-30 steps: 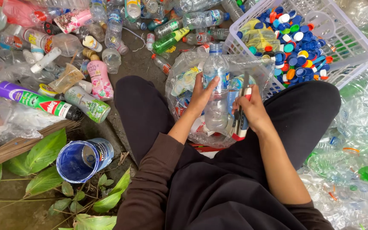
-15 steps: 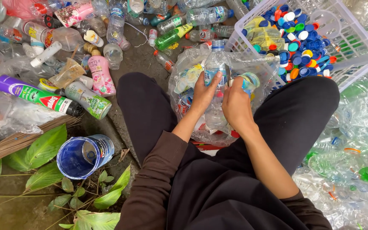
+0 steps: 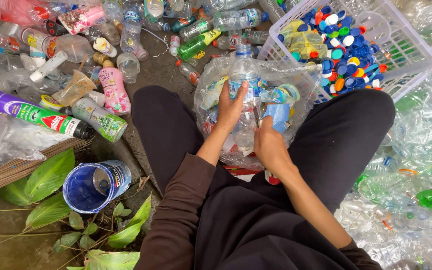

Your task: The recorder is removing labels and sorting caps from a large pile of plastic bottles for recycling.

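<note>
My left hand (image 3: 231, 106) grips a clear plastic bottle (image 3: 242, 75) with a blue cap, holding it upright over an open clear plastic bag (image 3: 207, 80) between my black-trousered legs. My right hand (image 3: 270, 146) is closed around a thin red-handled cutter (image 3: 271, 177), whose tip rests against the lower right side of the bottle. A loose blue label (image 3: 278, 114) sits just to the right of the bottle, inside the bag among several other torn labels.
A white basket (image 3: 412, 50) of coloured bottle caps (image 3: 348, 42) stands at the upper right. Crushed clear bottles (image 3: 416, 150) are heaped on the right. Mixed bottles, including a pink one (image 3: 113, 90), lie to the left. A blue bucket (image 3: 93, 186) and green leaves (image 3: 46, 176) are at lower left.
My right hand has slid down from the bottle's upper side to its lower part. The left hand keeps its hold, and the bottle stands a little more upright.
</note>
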